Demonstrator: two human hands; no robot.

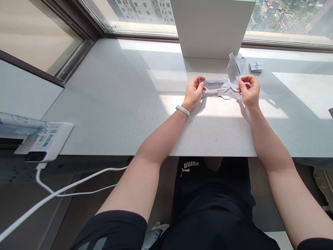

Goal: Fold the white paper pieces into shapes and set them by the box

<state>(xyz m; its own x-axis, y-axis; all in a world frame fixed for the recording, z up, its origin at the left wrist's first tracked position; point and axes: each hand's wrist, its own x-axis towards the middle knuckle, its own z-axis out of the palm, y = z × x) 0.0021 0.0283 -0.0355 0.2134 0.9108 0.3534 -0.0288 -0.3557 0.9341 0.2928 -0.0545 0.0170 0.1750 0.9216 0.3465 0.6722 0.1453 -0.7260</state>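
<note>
A folded white paper model with several flaps lies between my hands on the speckled white counter. One long strip of it runs to the left, where the fingers of my left hand pinch its end. My right hand has its fingers closed on the right side of the same model. A tall folded flap rises from its top. Behind my right hand sits a small folded paper bundle, which neither hand touches.
An upright grey-white panel stands behind the paper, before the window. At the left edge lies a white power bank with a white cable hanging off the counter. A dark object shows at far right.
</note>
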